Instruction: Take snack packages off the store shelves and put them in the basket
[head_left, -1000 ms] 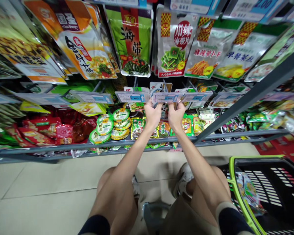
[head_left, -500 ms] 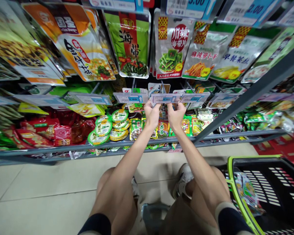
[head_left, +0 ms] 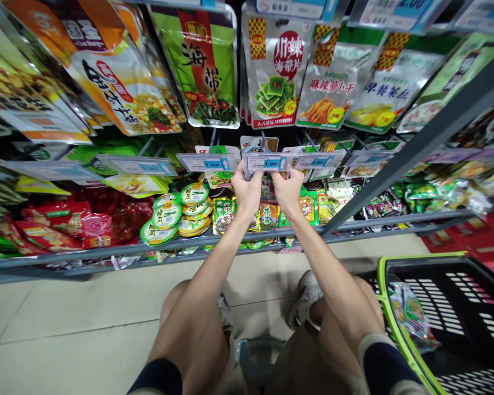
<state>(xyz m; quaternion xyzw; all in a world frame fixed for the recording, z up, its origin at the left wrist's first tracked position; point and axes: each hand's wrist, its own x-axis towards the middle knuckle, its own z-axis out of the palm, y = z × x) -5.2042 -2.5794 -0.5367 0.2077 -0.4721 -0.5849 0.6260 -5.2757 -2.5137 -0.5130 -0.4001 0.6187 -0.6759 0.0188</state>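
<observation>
The left hand [head_left: 247,193] and right hand [head_left: 288,192] reach up side by side to the 1.90 price tag [head_left: 267,162] on the shelf [head_left: 148,245]. Their fingers go behind it, so I cannot tell if they grip anything.

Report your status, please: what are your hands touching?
Left hand, right hand: at the 1.90 price tag, fingers behind it. Grip unclear. 1.60 price tag close beside.

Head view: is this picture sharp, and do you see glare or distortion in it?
In the head view, the wide lens bends the shelf rail; the silver packet shows soft glare; the left hand and right hand look sharp, without clear motion blur; the light is even, with weak shadows.
</observation>
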